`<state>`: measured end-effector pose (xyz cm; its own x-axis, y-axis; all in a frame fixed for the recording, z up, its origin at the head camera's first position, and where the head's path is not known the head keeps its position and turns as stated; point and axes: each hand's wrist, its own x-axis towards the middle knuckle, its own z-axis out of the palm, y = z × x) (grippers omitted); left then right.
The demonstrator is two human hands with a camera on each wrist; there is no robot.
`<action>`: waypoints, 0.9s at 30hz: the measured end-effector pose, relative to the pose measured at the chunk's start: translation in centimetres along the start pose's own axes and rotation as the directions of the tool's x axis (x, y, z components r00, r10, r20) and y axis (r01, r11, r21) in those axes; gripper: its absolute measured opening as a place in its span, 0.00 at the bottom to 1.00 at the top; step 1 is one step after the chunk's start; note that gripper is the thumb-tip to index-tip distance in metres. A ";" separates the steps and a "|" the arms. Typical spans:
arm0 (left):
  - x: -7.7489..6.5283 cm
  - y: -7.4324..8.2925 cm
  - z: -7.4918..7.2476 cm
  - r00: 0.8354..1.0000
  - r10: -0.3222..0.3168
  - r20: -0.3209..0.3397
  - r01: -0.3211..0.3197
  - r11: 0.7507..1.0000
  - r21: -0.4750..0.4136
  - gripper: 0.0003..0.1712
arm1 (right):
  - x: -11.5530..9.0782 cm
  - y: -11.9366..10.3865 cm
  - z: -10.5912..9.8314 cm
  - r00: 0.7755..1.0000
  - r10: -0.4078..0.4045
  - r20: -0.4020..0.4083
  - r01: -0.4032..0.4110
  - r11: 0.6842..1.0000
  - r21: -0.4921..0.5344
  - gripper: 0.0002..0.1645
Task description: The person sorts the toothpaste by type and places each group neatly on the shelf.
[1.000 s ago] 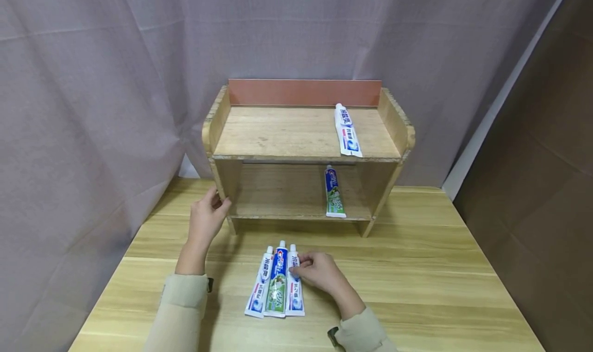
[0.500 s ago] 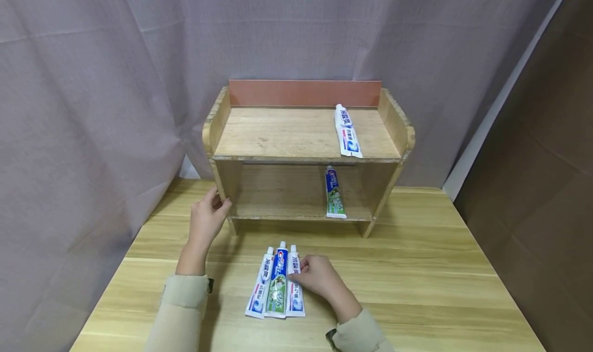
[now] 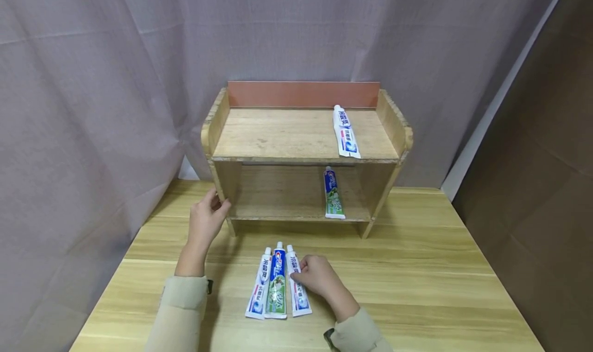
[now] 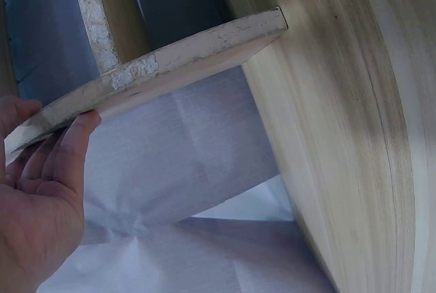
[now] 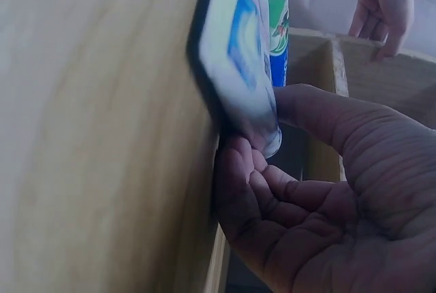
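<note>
My left hand (image 3: 207, 219) grips the left side panel of a two-tier wooden shelf (image 3: 278, 160), thumb on one face and fingers on the other in the left wrist view. With thumb and fingers, my right hand (image 3: 319, 279) pinches the rightmost white toothpaste tube (image 3: 302, 301) in front of the shelf. Beside it lie a blue and green toothpaste tube (image 3: 277, 285) and another white toothpaste tube (image 3: 258, 293), the two touching. In the right wrist view the pinched tube (image 5: 238, 54) shows close up, its cap end by the fingers.
On the upper tier lies a white toothpaste tube (image 3: 345, 133), right of centre. The lower tier bears a blue and green tube (image 3: 333, 195). The shelf stands toward the back of a wooden table (image 3: 431, 269), with a grey curtain (image 3: 287, 33) behind and a brown panel (image 3: 537, 151) at right.
The rightmost white tube has swung its lower end to the right, away from the blue and green tube, in my right hand's pinch. My left hand stays on the shelf panel.
</note>
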<state>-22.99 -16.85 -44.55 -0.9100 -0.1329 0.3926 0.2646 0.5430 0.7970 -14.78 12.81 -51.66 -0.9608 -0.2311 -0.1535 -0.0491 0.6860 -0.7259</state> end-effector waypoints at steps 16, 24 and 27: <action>0.0 0.1 -0.1 1.000 0.007 -0.001 -0.007 1.000 -0.002 0.21 | 0.0 0.2 -0.8 1.000 0.000 -0.003 0.000 0.999 0.045 0.13; -0.1 0.0 0.0 1.000 0.008 0.001 -0.008 1.000 -0.002 0.21 | 0.0 0.4 -0.8 1.000 0.013 -0.006 -0.012 0.995 0.103 0.10; -0.1 0.1 0.0 1.000 0.011 -0.003 -0.011 1.000 0.000 0.21 | 0.1 0.6 -0.7 1.000 0.006 -0.015 -0.004 0.991 0.131 0.11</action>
<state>-22.88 -16.80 -44.50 -0.9061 -0.1296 0.4026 0.2744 0.5443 0.7927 -15.09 13.73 -51.64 -0.9649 -0.2169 -0.1479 -0.0091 0.5907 -0.8068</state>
